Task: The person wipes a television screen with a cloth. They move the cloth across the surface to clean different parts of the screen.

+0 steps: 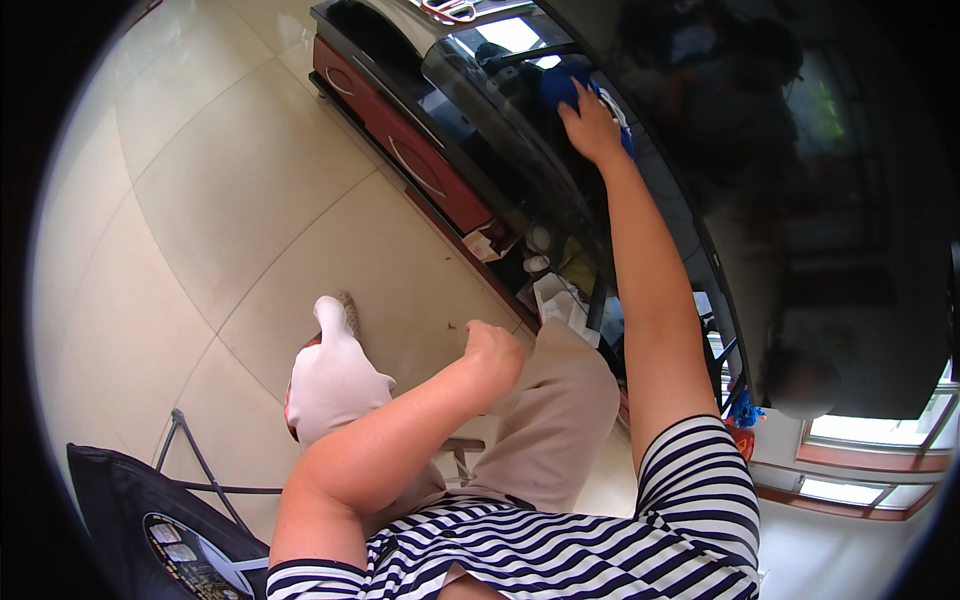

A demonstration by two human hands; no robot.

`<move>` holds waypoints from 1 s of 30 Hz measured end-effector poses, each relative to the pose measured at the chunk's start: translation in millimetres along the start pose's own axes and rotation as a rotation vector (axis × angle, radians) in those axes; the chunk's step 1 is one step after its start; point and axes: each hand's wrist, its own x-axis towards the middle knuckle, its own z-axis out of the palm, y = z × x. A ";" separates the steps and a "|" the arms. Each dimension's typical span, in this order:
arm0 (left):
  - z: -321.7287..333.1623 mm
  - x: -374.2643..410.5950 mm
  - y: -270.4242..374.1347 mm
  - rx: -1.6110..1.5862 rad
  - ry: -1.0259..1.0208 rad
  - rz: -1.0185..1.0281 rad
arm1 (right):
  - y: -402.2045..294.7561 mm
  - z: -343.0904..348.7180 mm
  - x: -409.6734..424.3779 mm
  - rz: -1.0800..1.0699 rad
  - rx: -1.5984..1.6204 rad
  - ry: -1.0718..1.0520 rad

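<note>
My right hand [592,124] is stretched out over the glossy black top of a TV cabinet [517,142], its fingers spread on a blue cloth [561,86]. Part of the cloth, with a white-striped edge, shows beside the hand, close to the foot of a large dark television screen [795,225]. Bent in front of my body, my left hand [495,356] hovers above my knee with its fingers curled. Whether anything is inside those fingers is hidden.
Red drawers [435,176] with curved handles form the cabinet front. Papers and a white box [559,304] lie on its open shelf near my knee. Red-handled scissors [450,10] rest at the far end. A folding frame with a black cover [120,502] stands at lower left on the tiled floor.
</note>
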 end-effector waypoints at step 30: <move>25.3 18.2 1.6 -0.001 0.067 -0.056 | -18.1 -3.8 -30.7 0.223 -0.037 0.053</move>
